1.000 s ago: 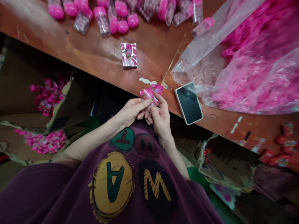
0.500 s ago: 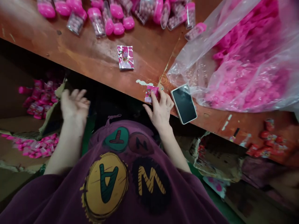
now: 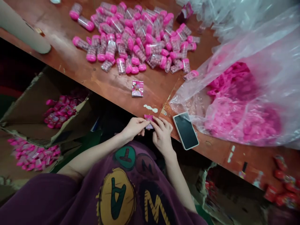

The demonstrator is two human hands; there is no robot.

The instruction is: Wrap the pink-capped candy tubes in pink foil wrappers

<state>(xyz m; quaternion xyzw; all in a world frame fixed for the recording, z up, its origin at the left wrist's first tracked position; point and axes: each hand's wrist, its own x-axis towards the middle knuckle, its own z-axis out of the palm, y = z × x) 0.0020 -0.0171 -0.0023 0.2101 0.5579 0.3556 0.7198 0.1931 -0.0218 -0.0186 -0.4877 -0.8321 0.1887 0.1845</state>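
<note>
Dozens of glossy pink containers point(image 3: 61, 110) sit at left inside a torn brown cardboard box point(image 3: 24, 103). Moving right: bare left hand point(image 3: 134, 128), grip narrow, thumb and fingers pinching the left side of a small pink printed film packet point(image 3: 148, 117). Packet is at the near edge of the wooden table point(image 3: 110, 89), between the hands; can't tell if it touches the wood. Bare right hand point(image 3: 162, 133), grip also narrow, fingertips on the packet's right side. Far of the hands, a second flat shiny pink packet point(image 3: 137, 88) lies alone. Right of the hands: white-edged black phone point(image 3: 186, 131), then a clear plastic bag of pink parts point(image 3: 236, 122).

Handling guess: very light, soft, film likely slick, creases or tears easily. Take it by the side margins, fingertips only, low force.

Delta vs half a second ago: left hand was off at left, open with nothing in it, right hand alone on the packet. Now both are on it. View takes in more far table; second packet unmoved.
</note>
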